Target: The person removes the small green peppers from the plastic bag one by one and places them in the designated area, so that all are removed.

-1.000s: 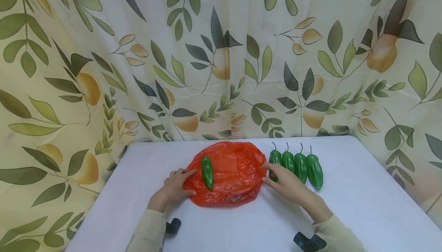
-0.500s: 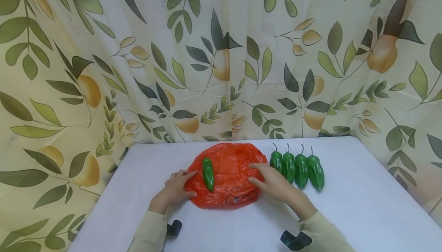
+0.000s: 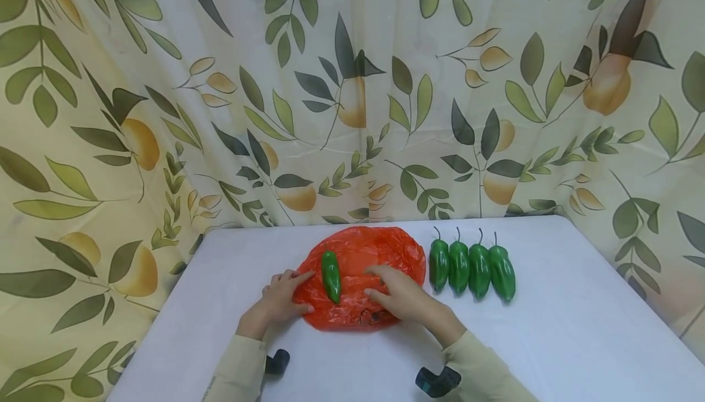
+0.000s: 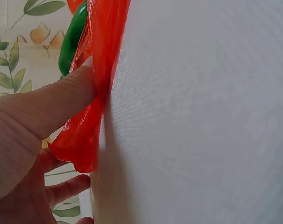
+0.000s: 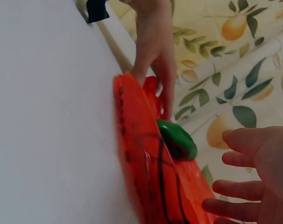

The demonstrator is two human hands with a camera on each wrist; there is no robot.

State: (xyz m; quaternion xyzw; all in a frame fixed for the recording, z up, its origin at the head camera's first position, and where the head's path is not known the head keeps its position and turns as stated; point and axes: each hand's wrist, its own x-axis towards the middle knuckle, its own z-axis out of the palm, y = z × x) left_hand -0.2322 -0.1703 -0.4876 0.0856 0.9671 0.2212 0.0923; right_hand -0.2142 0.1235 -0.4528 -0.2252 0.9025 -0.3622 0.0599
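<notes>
The glossy, elongated green pepper (image 3: 331, 276) on the crinkled red plastic bag (image 3: 355, 261) could roll if the left grip (image 3: 282, 298), spread loosely against its edge, tugs the bag, the right grip (image 3: 406, 297) being parted and empty

Head: above left hand (image 3: 281, 299) and right hand (image 3: 406, 295), facing forward-down.
Wrists: close beside each hand.
Shared by all: red bag (image 3: 358, 260).
</notes>
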